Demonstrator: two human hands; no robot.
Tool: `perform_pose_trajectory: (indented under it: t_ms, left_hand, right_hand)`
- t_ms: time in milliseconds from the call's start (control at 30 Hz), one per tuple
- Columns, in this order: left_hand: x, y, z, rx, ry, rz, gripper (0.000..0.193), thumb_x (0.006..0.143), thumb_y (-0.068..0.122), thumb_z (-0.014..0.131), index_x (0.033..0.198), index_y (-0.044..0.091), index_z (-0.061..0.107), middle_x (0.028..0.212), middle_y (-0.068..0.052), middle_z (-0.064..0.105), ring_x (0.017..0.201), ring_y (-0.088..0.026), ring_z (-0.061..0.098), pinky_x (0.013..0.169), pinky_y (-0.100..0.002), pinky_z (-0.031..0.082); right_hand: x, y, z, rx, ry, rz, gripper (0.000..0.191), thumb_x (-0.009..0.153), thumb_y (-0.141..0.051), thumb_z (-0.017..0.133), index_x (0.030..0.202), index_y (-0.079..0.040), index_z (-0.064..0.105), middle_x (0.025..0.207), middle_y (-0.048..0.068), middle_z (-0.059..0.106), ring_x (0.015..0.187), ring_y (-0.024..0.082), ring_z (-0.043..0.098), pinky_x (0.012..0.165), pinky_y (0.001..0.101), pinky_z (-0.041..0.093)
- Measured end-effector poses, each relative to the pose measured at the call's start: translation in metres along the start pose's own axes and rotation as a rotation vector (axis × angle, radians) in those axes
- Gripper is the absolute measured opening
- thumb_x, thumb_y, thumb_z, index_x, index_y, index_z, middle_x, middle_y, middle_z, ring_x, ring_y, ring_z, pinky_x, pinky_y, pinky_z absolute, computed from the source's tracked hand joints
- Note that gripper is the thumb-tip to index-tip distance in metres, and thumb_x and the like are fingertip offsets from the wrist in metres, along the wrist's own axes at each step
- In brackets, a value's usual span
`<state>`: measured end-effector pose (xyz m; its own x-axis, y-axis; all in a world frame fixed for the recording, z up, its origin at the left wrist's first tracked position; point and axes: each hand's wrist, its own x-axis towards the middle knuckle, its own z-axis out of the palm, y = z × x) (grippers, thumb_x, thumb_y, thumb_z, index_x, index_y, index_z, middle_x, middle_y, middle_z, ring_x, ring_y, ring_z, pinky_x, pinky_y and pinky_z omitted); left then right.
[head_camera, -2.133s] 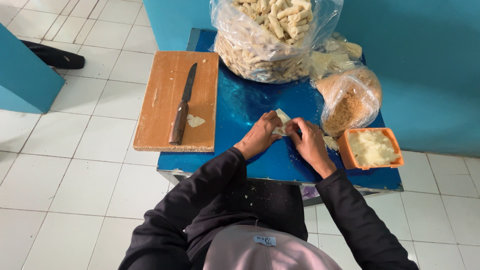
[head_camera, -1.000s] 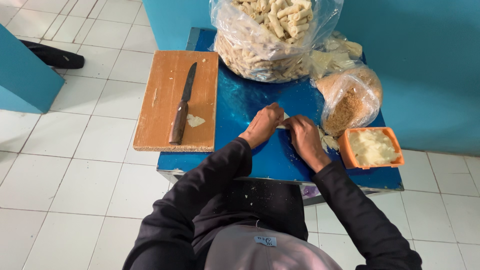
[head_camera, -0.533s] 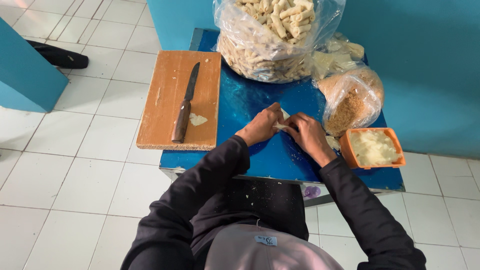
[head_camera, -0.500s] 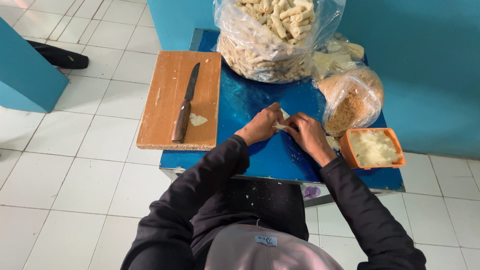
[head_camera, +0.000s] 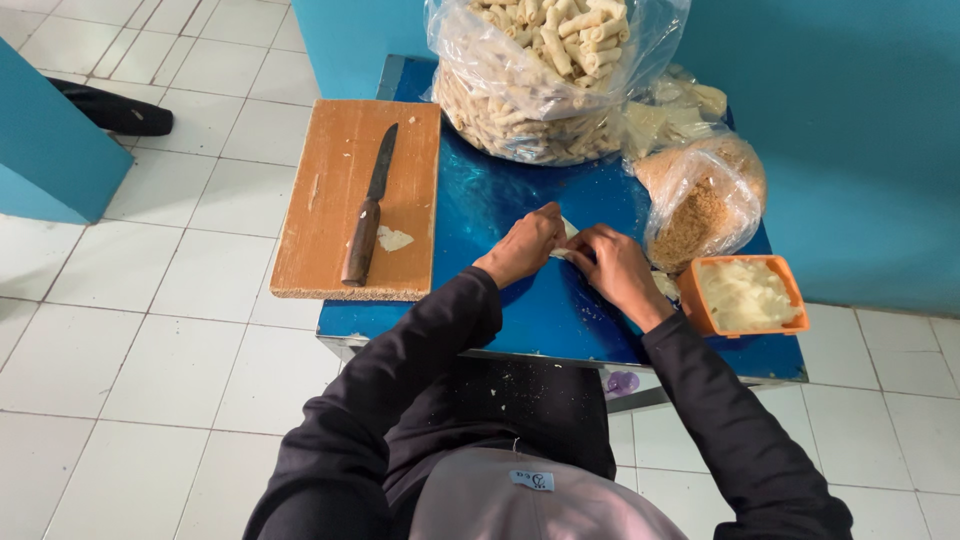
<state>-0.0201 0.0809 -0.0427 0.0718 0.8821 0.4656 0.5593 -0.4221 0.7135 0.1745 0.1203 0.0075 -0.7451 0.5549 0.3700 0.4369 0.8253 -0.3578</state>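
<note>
Pale wrapper (head_camera: 566, 240) is pinched between left hand (head_camera: 522, 245) and right hand (head_camera: 617, 268) on blue table (head_camera: 500, 200).

Both hands, left (head_camera: 524, 246) and right (head_camera: 617, 268), pinch a pale wrapper (head_camera: 565, 240) on the blue table (head_camera: 520, 200), knife (head_camera: 368, 212) resting on the board (head_camera: 330, 190).
</note>
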Motion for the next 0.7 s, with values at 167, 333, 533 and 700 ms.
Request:
perform_pose_trajectory:
  t_ms: [167,333,533,700]
  left_hand:
    - [0.0,0.01,-0.008,-0.015,-0.025,0.0,0.019,0.085,0.007,0.08,0.085,0.0,0.062,0.101,-0.014,0.059,0.085,-0.04,0.065,0.071,-0.047,0.051]
    - [-0.003,0.015,-0.009,0.003,0.001,0.031,0.015,0.08,-0.002,0.074,0.087,0.0,0.061,0.101,-0.014,0.06,0.088,-0.04,0.065,0.071,-0.046,0.051]
    - [-0.002,0.007,-0.002,0.017,0.012,-0.005,0.009,0.083,-0.007,0.068,0.082,0.0,0.061,0.102,-0.015,0.06,0.09,-0.041,0.065,0.075,-0.046,0.052]
    - [0.004,0.002,0.001,0.022,0.018,-0.028,0.011,0.085,0.0,0.071,0.08,0.0,0.062,0.101,-0.016,0.06,0.085,-0.042,0.063,0.071,-0.047,0.051]
  right_hand:
    - [0.006,0.005,0.002,-0.054,0.014,-0.02,0.01,0.087,-0.01,0.076,0.096,-0.004,0.076,0.094,0.013,0.071,0.084,0.034,0.07,0.07,0.0429,0.055]
    - [0.01,0.007,-0.001,0.034,0.0,0.065,0.011,0.089,-0.012,0.076,0.093,-0.001,0.077,0.094,0.015,0.071,0.081,0.034,0.071,0.068,0.0428,0.055]
    - [0.003,0.002,-0.003,0.025,-0.011,0.025,0.016,0.084,-0.01,0.077,0.097,-0.001,0.074,0.096,0.015,0.071,0.082,0.032,0.072,0.071,0.0409,0.057]
    - [0.003,-0.001,-0.002,0.024,0.002,0.05,0.013,0.088,-0.012,0.079,0.097,-0.004,0.075,0.097,0.013,0.072,0.083,0.031,0.072,0.071,0.0412,0.056]
